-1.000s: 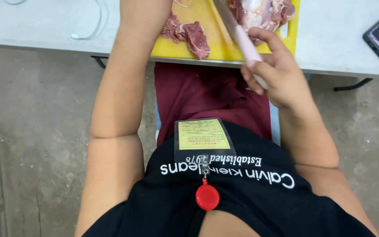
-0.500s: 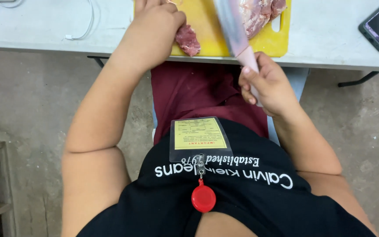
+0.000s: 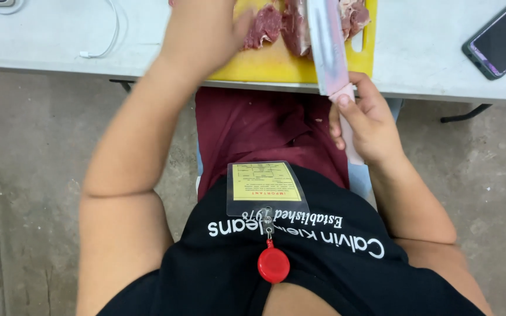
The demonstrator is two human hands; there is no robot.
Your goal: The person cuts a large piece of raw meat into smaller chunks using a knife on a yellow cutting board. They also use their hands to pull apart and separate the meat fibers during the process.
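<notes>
Our right hand (image 3: 365,124) grips the knife (image 3: 328,47), its blade running straight ahead onto the yellow cutting board (image 3: 276,64), where our left hand (image 3: 203,29) presses open-fingered beside the raw meat (image 3: 265,26), nearer it.

On the yellow cutting board (image 3: 276,61), raw meat pieces (image 3: 276,26) crowd the far part, while its near strip lies bare. The left hand (image 3: 203,29) covers the board's left end and the knife (image 3: 329,52), gripped by the right hand (image 3: 367,123), crosses its right side. Left of the board, a white cable (image 3: 109,41) lies on the pale table (image 3: 423,64); right of it, open tabletop runs to a dark phone (image 3: 502,38).
</notes>
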